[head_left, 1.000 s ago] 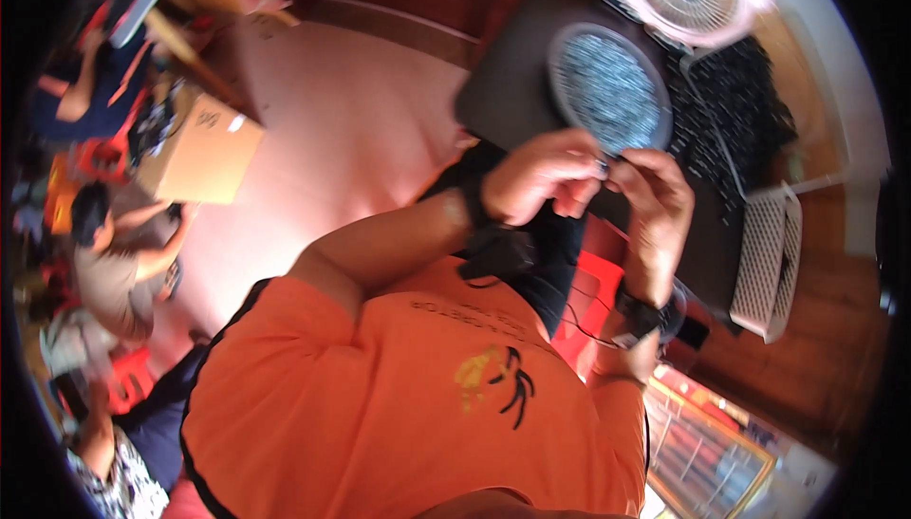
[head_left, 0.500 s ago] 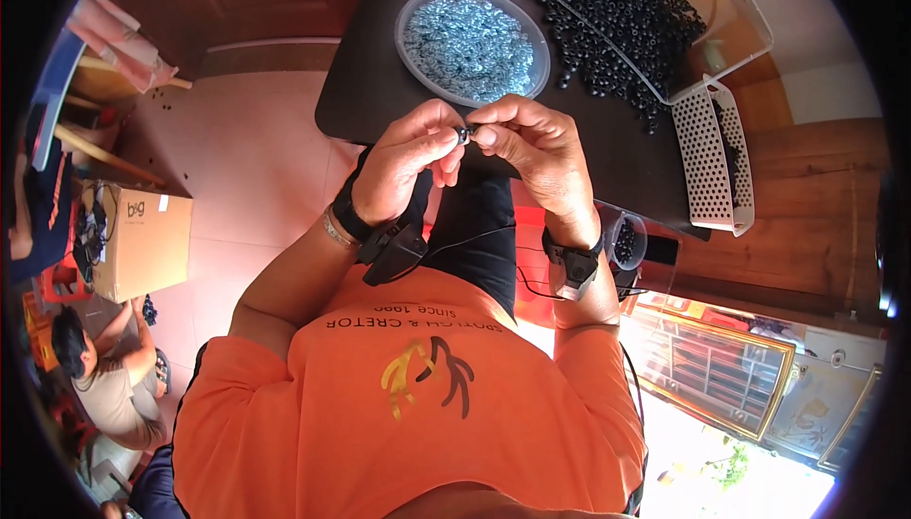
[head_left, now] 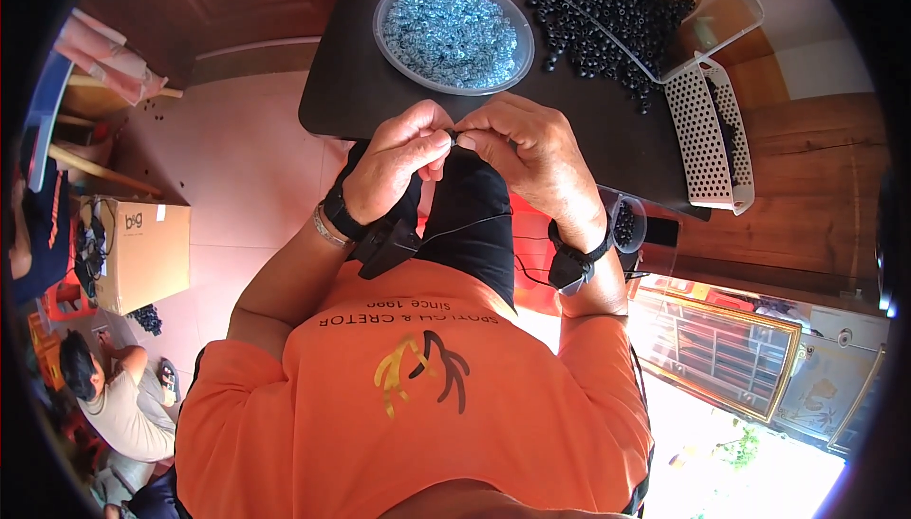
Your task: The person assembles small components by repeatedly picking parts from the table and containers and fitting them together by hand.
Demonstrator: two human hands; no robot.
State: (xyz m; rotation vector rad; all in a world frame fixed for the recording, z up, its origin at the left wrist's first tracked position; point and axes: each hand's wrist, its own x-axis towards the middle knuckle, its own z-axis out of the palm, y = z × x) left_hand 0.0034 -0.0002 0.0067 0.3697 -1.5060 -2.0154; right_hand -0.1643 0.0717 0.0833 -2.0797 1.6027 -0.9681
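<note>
In front of my body, just off the table's near edge, my left hand (head_left: 397, 163) pinches a small black round piece (head_left: 453, 139) between thumb and fingertips. The thumb and forefinger of my right hand (head_left: 539, 147) close on the other side of it; anything smaller between these fingertips is too tiny to make out. Beyond my hands stands an oval clear tub (head_left: 381, 40) full of small, shiny, bluish clear pieces (head_left: 455, 33). A heap of small black rounded pieces (head_left: 607, 21) lies to its right.
A clear plastic bin (head_left: 746, 33) tips over the heap on the dark table (head_left: 332, 92). Beside it is a white perforated basket (head_left: 696, 144). A small clear cup (head_left: 628, 225) holds black pieces. At left are a cardboard box (head_left: 147, 258) and another person (head_left: 128, 415) sitting low.
My view has shifted slightly, so the table items sit further left and higher. Both hands stay together at the black piece, which shows less between the fingertips. The other person's arm has drawn back from the box.
</note>
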